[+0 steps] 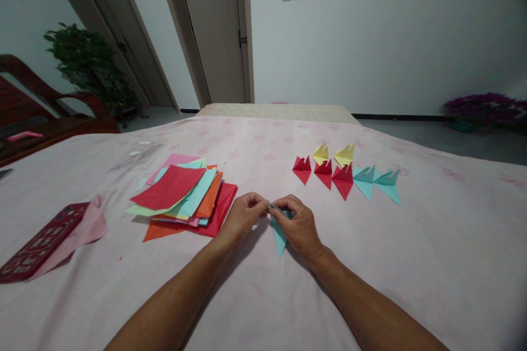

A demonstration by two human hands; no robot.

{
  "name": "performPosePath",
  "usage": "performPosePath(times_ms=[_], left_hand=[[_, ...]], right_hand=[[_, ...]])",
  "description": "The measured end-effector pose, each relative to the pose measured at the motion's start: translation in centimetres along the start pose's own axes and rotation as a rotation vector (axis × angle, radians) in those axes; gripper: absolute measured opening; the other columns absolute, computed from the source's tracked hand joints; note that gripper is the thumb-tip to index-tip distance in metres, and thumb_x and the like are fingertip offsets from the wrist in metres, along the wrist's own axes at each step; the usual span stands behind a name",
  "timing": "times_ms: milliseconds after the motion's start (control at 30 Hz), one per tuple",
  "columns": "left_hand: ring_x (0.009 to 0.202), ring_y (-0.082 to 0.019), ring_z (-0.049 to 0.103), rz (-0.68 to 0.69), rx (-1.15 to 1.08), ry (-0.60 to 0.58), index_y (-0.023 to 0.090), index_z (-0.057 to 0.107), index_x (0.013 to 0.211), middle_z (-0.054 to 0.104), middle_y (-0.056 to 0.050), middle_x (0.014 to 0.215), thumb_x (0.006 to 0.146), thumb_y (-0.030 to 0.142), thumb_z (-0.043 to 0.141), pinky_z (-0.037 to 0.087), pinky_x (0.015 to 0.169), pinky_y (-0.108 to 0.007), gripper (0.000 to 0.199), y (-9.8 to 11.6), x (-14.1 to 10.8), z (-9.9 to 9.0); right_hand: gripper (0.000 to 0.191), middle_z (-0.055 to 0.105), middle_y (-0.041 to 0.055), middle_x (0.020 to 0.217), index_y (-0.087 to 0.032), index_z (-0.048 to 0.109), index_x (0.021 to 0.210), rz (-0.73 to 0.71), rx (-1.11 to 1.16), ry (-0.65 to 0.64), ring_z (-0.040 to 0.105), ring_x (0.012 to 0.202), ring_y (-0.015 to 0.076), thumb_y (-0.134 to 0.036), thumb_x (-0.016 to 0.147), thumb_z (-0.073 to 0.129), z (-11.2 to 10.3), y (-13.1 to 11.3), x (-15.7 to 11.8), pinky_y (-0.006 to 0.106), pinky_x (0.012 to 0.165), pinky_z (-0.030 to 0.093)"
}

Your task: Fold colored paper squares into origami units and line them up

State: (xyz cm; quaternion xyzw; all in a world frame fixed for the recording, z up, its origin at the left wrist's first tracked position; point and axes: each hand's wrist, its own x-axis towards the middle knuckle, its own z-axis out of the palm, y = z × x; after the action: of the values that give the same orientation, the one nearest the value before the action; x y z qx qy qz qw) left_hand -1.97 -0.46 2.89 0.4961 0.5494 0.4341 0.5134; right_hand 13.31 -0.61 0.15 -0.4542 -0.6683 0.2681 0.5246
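Pink floral cloth (255, 307), 7 folded figures (342, 180), paper stack (168, 186), possibly a red packet (45, 241)

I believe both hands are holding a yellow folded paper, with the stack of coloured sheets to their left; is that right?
The colour is wrong: the head view shows that the folded paper is light blue, not yellow.

Left hand (249, 213) and right hand (299, 226) are hiding parts of the light-blue folded paper (279, 237) | upper sheets (168, 186) are covering much of the lower sheets (224, 205) | left edge is cutting off a maroon object (43, 242), wooden chair (12, 100) and unidentifiable dark item (5, 173) | right edge is cropping purple flowers (486, 105) | bottom edge is cropping both forearms (177, 296)
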Motion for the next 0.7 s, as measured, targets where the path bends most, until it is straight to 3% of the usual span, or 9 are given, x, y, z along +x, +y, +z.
performPosePath(times_ms=[400, 700], left_hand=[[0.050, -0.007, 0.041, -0.145, -0.128, -0.076, 0.013, 0.063, 0.064, 0.063, -0.002, 0.064, 0.066, 0.040, 0.069, 0.025, 0.050, -0.023, 0.028, 0.78, -0.13, -0.43], [0.052, -0.007, 0.046, -0.166, -0.119, -0.120, 0.014, 0.061, 0.065, 0.064, -0.002, 0.063, 0.066, 0.036, 0.068, 0.027, 0.052, -0.022, 0.023, 0.63, 0.00, -0.64]], right_hand=[[0.006, 0.067, 0.0016, 0.078, -0.023, 0.070, 0.079, 0.016, 0.013, -0.013, 0.062, 0.077, 0.0182, -0.025, 0.083, 0.067, -0.02, 0.26, -0.09, 0.030, 0.072, 0.048], [0.005, 0.067, 0.0015, 0.078, -0.022, 0.070, 0.078, 0.017, 0.030, -0.020, 0.062, 0.078, 0.0179, -0.021, 0.082, 0.068, 0.01, 0.32, -0.14, 0.030, 0.073, 0.048]])
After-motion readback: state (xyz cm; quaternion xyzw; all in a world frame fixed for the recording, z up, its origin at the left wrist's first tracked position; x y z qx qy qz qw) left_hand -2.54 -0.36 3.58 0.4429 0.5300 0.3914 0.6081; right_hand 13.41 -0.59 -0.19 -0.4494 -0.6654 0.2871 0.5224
